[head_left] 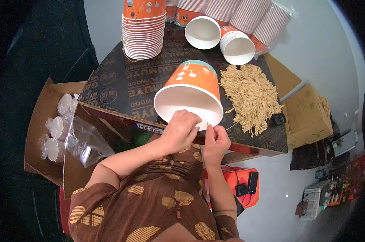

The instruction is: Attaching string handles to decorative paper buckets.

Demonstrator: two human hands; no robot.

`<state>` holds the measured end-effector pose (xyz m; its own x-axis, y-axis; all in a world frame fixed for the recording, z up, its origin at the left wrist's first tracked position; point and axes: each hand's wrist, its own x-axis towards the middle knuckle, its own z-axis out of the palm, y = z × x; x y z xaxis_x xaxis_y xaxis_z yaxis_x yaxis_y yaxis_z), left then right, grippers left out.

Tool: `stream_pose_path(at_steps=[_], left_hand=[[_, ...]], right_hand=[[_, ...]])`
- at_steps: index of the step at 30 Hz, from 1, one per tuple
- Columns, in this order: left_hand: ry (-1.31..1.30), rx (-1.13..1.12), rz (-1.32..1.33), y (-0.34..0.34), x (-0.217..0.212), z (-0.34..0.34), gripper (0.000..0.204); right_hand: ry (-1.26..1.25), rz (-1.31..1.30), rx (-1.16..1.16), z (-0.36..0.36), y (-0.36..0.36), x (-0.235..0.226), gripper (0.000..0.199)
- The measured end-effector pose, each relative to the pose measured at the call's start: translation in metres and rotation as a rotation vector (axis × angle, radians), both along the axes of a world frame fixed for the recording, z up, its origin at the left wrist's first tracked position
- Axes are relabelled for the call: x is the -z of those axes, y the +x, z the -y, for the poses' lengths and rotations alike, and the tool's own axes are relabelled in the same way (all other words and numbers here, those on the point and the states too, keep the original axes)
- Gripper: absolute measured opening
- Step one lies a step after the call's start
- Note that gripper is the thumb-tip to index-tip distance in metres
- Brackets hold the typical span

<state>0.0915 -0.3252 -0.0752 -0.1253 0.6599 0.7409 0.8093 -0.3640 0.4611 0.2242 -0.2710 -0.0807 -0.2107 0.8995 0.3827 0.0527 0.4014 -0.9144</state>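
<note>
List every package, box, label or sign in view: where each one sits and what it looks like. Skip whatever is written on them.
Open cardboard box: left of the board, brown, holding clear plastic bags of lids.
Closed cardboard boxes: right of the board, brown, stacked.
Small label: board's front edge, beside the left hand, white rectangle with dark print.
Sleeves of paper cups: top, clear wrap, white and orange.
Printed board: tabletop, dark with tan lettering.

Even, soft overhead light is seen; shadows are faint. The centre is sharp, while rims are bent, darkened and blurred.
</note>
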Motion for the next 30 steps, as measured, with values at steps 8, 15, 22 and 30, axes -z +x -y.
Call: stream_pose_path(at_steps=[8, 15, 22, 30], left_hand=[[-0.201, 0.112, 0.205, -0.006, -0.011, -0.015, 0.014], [-0.194, 0.126, 0.032, -0.012, -0.004, -0.034, 0.009], [-0.222, 0.071, -0.043, -0.013, -0.001, -0.037, 0.008], [-0.466, 0.138, 0.417, -0.015, -0.025, -0.027, 0.006]], right_hand=[[-0.048, 0.019, -0.046, -0.007, 0.000, 0.009, 0.021], [-0.014, 0.135, -0.026, -0.013, 0.001, 0.005, 0.023], [0.116, 0.418, 0.124, -0.030, 0.011, -0.017, 0.031], [0.314, 0.598, 0.062, -0.047, 0.012, -0.009, 0.031]])
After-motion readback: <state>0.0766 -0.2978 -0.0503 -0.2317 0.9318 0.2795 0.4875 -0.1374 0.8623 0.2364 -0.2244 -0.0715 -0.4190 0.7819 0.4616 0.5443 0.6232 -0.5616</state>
